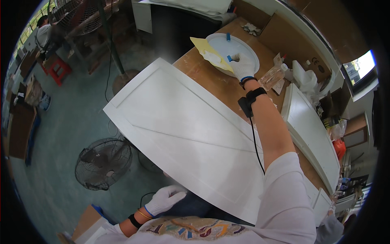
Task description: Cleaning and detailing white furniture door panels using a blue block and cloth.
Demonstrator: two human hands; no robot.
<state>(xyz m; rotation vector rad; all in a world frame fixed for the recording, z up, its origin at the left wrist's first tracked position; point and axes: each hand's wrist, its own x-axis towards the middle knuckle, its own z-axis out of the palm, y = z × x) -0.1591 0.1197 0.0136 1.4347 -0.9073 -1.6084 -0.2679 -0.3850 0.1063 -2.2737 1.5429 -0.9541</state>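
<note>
A large white panel (183, 118) with a grooved frame pattern lies slantwise in front of me, one end overhanging the bench. My right hand (243, 68), in a white glove, reaches over a round pale-blue lid or tray (251, 51). Its fingers close on a small blue piece (233, 58) whose kind I cannot make out. A similar blue piece (228, 37) rests near the far rim. Beside the hand is a yellow sheet (200, 44) with white material on it. My left hand (166, 199), also gloved, is beside the panel's near edge, fingers loosely extended, holding nothing visible.
Clear bottles (273, 76) and plastic bags (304, 77) crowd the brown bench (223, 87). Another white panel (310, 126) lies at the right. A black fan (105, 163) stands on the floor left; farther off are a red stool (59, 70) and a seated person (44, 36).
</note>
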